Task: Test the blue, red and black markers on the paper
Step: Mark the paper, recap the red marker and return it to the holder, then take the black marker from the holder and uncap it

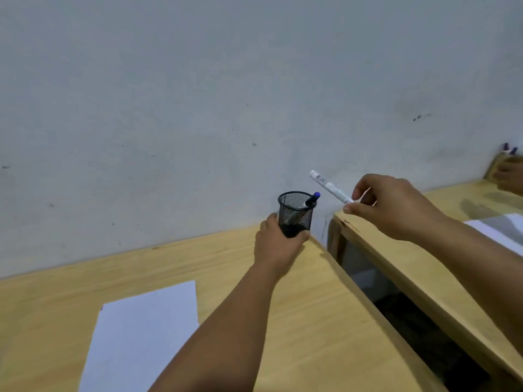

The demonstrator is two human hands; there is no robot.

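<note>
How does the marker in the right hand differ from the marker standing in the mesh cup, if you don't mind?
The marker in the right hand is held in the air, its white barrel in plain view; the marker in the mesh cup leans against the rim, mostly hidden. The cup marker shows a blue cap; the held one's cap colour is hidden by the right hand. Both are slim markers.

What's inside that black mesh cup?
In the black mesh cup, one blue-capped marker leans against the rim. The left hand covers the base, hiding anything lower.

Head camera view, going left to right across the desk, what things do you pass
Sheet of paper → left hand → black mesh pen cup with a blue-capped marker in it → white marker → right hand holding that marker.
</note>
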